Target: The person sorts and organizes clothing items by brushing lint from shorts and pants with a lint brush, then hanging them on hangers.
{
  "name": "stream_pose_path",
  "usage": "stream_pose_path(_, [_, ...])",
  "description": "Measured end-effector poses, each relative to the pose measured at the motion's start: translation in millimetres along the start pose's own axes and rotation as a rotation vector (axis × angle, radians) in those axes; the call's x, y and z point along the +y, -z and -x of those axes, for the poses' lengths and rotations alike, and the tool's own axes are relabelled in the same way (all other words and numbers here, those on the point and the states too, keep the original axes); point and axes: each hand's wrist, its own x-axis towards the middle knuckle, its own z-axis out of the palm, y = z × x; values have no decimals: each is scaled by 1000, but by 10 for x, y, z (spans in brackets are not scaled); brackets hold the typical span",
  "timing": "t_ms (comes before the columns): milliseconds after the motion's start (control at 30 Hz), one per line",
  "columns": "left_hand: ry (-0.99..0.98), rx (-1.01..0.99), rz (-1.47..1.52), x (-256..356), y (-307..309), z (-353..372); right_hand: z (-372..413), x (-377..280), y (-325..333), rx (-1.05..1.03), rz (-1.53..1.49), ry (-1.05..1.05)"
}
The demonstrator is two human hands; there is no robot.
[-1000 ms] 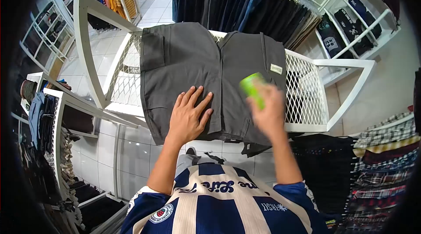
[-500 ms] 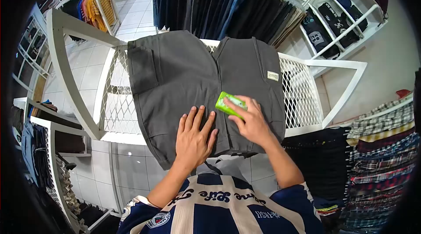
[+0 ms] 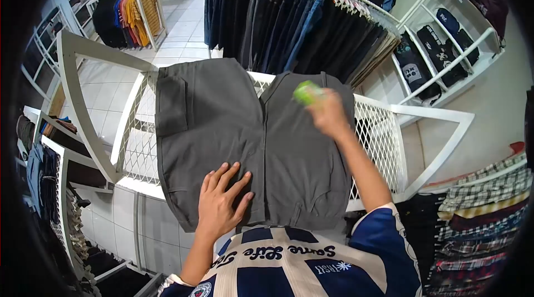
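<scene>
Grey shorts [image 3: 222, 113] lie spread on a white mesh rack [image 3: 378, 135], their waistband toward me and the legs pointing away. My left hand [image 3: 223, 202] rests flat on the near left part of the cloth with its fingers apart. Over the upper part of the right leg, my right hand [image 3: 329, 114] grips a small bright green block [image 3: 307, 93]. Motion blurs both the hand and the block, and the block's exact kind does not show. It overlaps the cloth near the leg's far end.
Dark trousers [image 3: 267, 24] hang on a curved rail just beyond the rack. Shelves with rolled dark garments [image 3: 436, 52] are at the upper right, and checked shirts [image 3: 484, 208] hang at the lower right. Folded jeans [image 3: 47, 180] are stacked on the left.
My right hand has moved away from me with the green block, from the middle of the shorts toward the far end of the right leg. My left hand has shifted nearer and left.
</scene>
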Motion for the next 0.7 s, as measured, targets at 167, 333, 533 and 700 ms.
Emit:
stream_pose_path(167, [50, 22, 4, 38, -4, -5, -218, 1162, 252, 211, 170, -408])
stream_pose_path(333, [89, 26, 16, 50, -35, 8, 15, 155, 196, 33, -190, 72])
stream_pose_path(533, [5, 73, 83, -28, -19, 56, -316, 810, 124, 314, 118, -189])
stream_pose_path(700, [221, 342, -197, -228, 218, 290, -27, -1465, 239, -195, -531, 437])
